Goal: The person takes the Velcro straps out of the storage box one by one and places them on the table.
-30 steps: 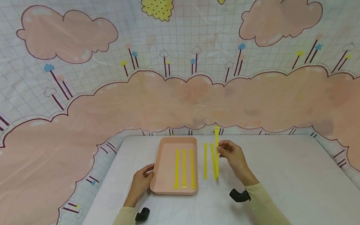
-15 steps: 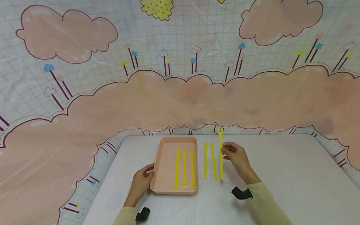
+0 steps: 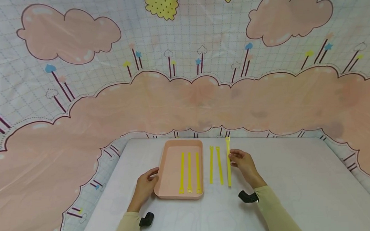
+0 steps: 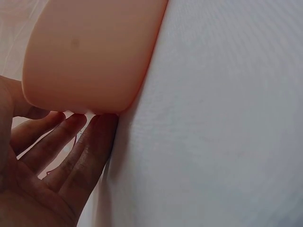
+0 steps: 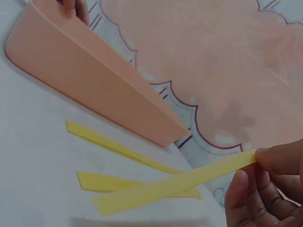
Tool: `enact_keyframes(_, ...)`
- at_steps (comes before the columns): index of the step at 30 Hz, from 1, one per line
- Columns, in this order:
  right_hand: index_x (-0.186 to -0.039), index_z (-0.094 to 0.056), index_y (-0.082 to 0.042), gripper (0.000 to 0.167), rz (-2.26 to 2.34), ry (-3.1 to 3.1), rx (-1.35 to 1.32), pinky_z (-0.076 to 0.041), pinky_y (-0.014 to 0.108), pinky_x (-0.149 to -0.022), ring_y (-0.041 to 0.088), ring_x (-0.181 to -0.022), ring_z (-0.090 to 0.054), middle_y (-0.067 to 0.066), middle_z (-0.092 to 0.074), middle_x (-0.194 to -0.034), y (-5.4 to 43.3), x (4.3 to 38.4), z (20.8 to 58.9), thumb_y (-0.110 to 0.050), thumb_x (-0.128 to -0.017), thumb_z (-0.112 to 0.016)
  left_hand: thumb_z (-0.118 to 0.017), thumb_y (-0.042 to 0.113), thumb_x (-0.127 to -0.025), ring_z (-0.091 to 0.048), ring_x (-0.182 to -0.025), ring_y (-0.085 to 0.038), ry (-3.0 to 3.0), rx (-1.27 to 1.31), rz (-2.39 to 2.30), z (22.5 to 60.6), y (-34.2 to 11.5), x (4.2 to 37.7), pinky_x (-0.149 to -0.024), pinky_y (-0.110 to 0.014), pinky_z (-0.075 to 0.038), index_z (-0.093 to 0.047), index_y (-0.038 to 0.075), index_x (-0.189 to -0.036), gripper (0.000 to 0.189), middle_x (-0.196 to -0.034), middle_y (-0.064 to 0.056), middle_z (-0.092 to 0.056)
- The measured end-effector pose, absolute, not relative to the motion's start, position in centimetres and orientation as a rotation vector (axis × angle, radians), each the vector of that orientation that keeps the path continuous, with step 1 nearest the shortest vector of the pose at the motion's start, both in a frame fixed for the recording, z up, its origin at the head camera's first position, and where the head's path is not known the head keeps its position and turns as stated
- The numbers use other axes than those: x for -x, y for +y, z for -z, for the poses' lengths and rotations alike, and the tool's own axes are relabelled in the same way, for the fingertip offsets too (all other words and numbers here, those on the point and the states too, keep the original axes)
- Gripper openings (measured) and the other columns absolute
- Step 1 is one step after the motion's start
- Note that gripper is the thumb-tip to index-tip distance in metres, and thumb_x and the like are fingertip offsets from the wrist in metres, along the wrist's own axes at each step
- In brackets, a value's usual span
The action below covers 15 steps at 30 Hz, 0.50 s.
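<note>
My right hand (image 3: 245,166) pinches a yellow cable tie strap (image 3: 229,175) between thumb and fingertips. The strap stands nearly lengthwise, its slotted head at the far end; in the right wrist view its free end crosses in front of the others. Two similar straps, a left one (image 3: 211,166) and a right one (image 3: 219,167), lie on the table between the tray and this hand. At the left, my left hand (image 3: 143,189) holds the edge of a pink tray (image 3: 162,171), fingers against its outer side (image 4: 94,118). Three more yellow straps (image 3: 189,174) lie side by side inside the tray.
A white-covered table (image 3: 299,179) extends to the right of the right hand. Behind it hangs a printed cloth (image 3: 203,101) with clouds and flowers. A black wrist camera (image 3: 247,197) is worn on the right wrist, another (image 3: 146,219) on the left.
My right hand has carried its strap to the right, away from the two loose straps, and then slightly toward me. The left hand and the tray stay in place.
</note>
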State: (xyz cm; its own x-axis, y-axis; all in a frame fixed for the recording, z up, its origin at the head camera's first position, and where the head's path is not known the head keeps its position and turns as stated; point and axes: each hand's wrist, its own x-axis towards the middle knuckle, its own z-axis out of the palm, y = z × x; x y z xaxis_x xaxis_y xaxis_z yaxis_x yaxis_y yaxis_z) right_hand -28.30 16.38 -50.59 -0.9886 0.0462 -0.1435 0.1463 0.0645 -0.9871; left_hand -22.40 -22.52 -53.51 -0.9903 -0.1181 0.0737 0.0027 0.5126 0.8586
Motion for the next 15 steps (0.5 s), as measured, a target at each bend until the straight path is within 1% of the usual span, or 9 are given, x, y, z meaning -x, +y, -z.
enact_keyframes(4, -0.125, -0.056, 0.005, 0.031, 2.051, 2.229, -0.219, -0.054, 0.022, -0.074, 0.011, -0.087, -0.059, 0.006, -0.063, -0.105, 16.4, 28.7, 51.1, -0.008, -0.097, -0.057, -0.062, 0.008, -0.093, -0.069, -0.098, -0.024, -2.627, -0.094, 1.471, 53.6, -22.5, 22.4, -0.072, -0.023, -0.051, -0.064, 0.007, -0.13, 0.037, -0.125, -0.013, -0.068)
enact_keyframes(8, -0.123, -0.057, 0.006, 0.028, 2.014, 2.245, -0.226, -0.054, 0.023, -0.072, 0.014, -0.087, -0.06, 0.008, -0.064, -0.103, 16.4, 29.1, 51.5, -0.006, -0.097, -0.058, -0.062, 0.009, -0.093, -0.069, -0.098, -0.025, -2.626, -0.075, 1.468, 53.5, -22.6, 22.4, -0.073, -0.025, -0.052, -0.064, 0.007, -0.129, 0.036, -0.125, -0.013, -0.069)
enact_keyframes(11, -0.121, -0.058, 0.005, 0.027, 1.942, 2.293, -0.232, -0.054, 0.023, -0.071, 0.013, -0.086, -0.061, 0.008, -0.065, -0.1, 16.5, 29.4, 51.7, -0.007, -0.096, -0.059, -0.062, 0.009, -0.093, -0.069, -0.099, -0.026, -2.624, -0.073, 1.48, 53.6, -22.7, 22.4, -0.074, -0.025, -0.052, -0.064, 0.008, -0.129, 0.036, -0.125, -0.013, -0.069)
enact_keyframes(15, -0.119, -0.059, 0.003, 0.026, 1.811, 2.383, -0.231, -0.05, 0.023, -0.068, 0.012, -0.082, -0.058, 0.007, -0.065, -0.098, 16.6, 29.9, 51.9, -0.009, -0.095, -0.061, -0.061, 0.009, -0.094, -0.07, -0.099, -0.026, -2.624, -0.072, 1.476, 53.6, -22.8, 22.4, -0.074, -0.024, -0.052, -0.064, 0.008, -0.13, 0.036, -0.125, -0.013, -0.069)
